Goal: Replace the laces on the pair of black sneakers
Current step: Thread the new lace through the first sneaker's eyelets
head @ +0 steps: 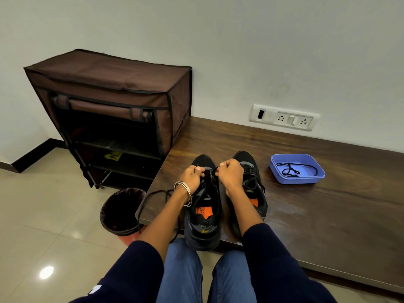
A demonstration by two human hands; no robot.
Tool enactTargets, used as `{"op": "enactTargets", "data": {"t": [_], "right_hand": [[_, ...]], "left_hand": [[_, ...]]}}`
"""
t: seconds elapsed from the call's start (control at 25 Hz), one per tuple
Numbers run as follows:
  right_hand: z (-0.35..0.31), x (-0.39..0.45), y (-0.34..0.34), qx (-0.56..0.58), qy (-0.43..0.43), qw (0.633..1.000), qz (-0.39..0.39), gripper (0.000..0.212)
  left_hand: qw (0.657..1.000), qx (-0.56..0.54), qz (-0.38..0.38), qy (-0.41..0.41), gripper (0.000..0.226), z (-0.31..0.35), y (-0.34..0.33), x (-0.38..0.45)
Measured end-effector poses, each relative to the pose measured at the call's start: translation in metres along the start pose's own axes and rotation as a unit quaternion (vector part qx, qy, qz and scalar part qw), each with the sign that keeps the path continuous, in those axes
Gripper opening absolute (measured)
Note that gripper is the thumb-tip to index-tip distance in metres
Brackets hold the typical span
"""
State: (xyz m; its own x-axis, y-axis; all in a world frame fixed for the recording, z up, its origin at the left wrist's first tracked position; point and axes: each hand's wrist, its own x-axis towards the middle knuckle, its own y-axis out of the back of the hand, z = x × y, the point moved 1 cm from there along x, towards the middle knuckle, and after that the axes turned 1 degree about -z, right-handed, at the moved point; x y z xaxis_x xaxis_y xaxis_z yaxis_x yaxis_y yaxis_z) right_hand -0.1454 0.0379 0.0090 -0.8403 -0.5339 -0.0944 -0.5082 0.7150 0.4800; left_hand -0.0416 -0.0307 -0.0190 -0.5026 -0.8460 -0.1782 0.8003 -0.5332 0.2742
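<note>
Both hands work over the toe end of the left sneaker [202, 206]. The left hand [192, 177] is curled, thumb and fingertips pinching a black lace [153, 194] at the front eyelets; thin bangles [184, 191] ring its wrist. The right hand [230, 174] is also closed into a loose fist, pinching the other end of the same lace just beside the left hand, the two nearly touching.

The brown fabric shoe rack [113, 106] stands against the wall on the left, its front flap rolled up and its shelves dark. The dark wooden bench [317, 204] runs along the wall beside it and bears both sneakers. The left sneaker sits at the bench's near edge, heel overhanging towards the person's knees, orange insole label showing. The right sneaker [251, 182] stands just beside it, already laced. A dark waste bin [121, 212] sits on the tiled floor below the bench corner. A blue tray [314, 178] rests on the bench, well to the right of the shoes, holding a coiled black lace [290, 169]. The loose lace from the left hand loops off the bench edge above the bin.
</note>
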Motion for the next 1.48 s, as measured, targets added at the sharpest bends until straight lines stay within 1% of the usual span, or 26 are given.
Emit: {"op": "enactTargets", "data": {"t": [0.08,0.2,0.28,0.36,0.48,0.6,0.64,0.72,0.8,0.84,0.88,0.92,0.96,1.0,1.04,1.08,1.12,1.16,1.2,1.24,1.28,1.4,1.48], "right_hand": [[-0.005,-0.001,0.005,0.066,0.003,0.998,-0.011,0.018],[-0.022,-0.001,0.023,0.085,0.056,0.995,-0.011,0.017],[-0.037,0.001,0.038,0.09,0.094,0.991,-0.006,0.018],[-0.053,0.002,0.051,0.057,0.159,0.986,-0.008,0.016],[-0.073,0.0,0.061,-0.001,0.251,0.967,-0.029,0.013],[-0.075,0.005,0.056,-0.068,0.3,0.949,-0.071,0.023],[-0.074,0.008,0.054,-0.092,0.296,0.948,-0.073,0.029],[-0.072,0.016,0.05,-0.103,0.25,0.959,-0.086,0.034],[-0.073,0.017,0.05,-0.042,0.199,0.973,-0.11,0.033],[-0.075,0.012,0.053,-0.004,0.19,0.976,-0.107,0.027],[-0.075,0.007,0.055,0.037,0.176,0.98,-0.084,0.017],[-0.073,0.002,0.056,0.071,0.155,0.984,-0.041,0.011],[-0.067,-0.001,0.057,0.08,0.122,0.989,0.007,0.012],[-0.058,-0.004,0.056,0.061,0.08,0.994,0.04,0.013],[-0.048,-0.005,0.051,0.01,0.04,0.999,0.034,0.011],[-0.04,-0.007,0.044,-0.049,0.01,0.998,-0.023,0.004],[-0.031,-0.009,0.034,-0.087,-0.005,0.991,-0.106,0.006],[-0.025,-0.011,0.025,-0.098,-0.017,0.977,-0.188,0.016],[-0.02,-0.013,0.016,-0.099,-0.024,0.964,-0.248,0.025],[-0.017,-0.016,0.01,-0.105,-0.022,0.956,-0.274,0.031],[-0.012,-0.018,0.005,-0.115,-0.021,0.954,-0.274,0.035],[0.0,-0.022,-0.005,-0.108,-0.035,0.965,-0.237,0.046],[0.004,-0.023,-0.013,-0.112,-0.043,0.969,-0.217,0.059]], "left_hand": [[0.999,-0.028,0.017,-0.01,0.029,-0.001,0.0,0.0],[0.995,-0.077,0.051,-0.046,0.031,0.006,0.004,0.005],[0.991,-0.092,0.054,-0.077,0.03,0.016,0.01,0.009],[0.987,-0.131,0.029,-0.091,0.028,0.036,0.013,0.008],[0.977,-0.18,-0.048,-0.107,0.029,0.07,0.009,0.006],[0.961,-0.208,-0.126,-0.131,0.033,0.091,0.003,-0.001],[0.957,-0.218,-0.143,-0.13,0.035,0.094,0.002,-0.003],[0.945,-0.256,-0.175,-0.104,0.035,0.094,0.003,-0.006],[0.939,-0.273,-0.193,-0.079,0.033,0.094,0.005,-0.007],[0.943,-0.265,-0.192,-0.063,0.033,0.094,0.005,-0.007],[0.949,-0.252,-0.183,-0.048,0.033,0.094,0.005,-0.007],[0.954,-0.247,-0.167,-0.036,0.034,0.095,0.003,-0.008],[0.956,-0.254,-0.146,-0.021,0.036,0.095,0.002,-0.007],[0.954,-0.273,-0.127,-0.001,0.037,0.096,0.002,-0.006],[0.949,-0.292,-0.114,0.018,0.039,0.097,0.002,-0.004],[0.945,-0.307,-0.106,0.035,0.039,0.097,0.003,-0.002],[0.941,-0.318,-0.103,0.048,0.04,0.097,0.004,0.001],[0.938,-0.326,-0.103,0.057,0.04,0.099,0.005,0.003],[0.935,-0.332,-0.105,0.064,0.04,0.101,0.006,0.004],[0.933,-0.337,-0.109,0.069,0.039,0.104,0.008,0.005],[0.93,-0.341,-0.113,0.073,0.039,0.107,0.008,0.005],[0.92,-0.366,-0.118,0.067,0.037,0.127,0.015,0.002],[0.905,-0.407,-0.117,0.051,0.036,0.155,0.025,0.001]]}}
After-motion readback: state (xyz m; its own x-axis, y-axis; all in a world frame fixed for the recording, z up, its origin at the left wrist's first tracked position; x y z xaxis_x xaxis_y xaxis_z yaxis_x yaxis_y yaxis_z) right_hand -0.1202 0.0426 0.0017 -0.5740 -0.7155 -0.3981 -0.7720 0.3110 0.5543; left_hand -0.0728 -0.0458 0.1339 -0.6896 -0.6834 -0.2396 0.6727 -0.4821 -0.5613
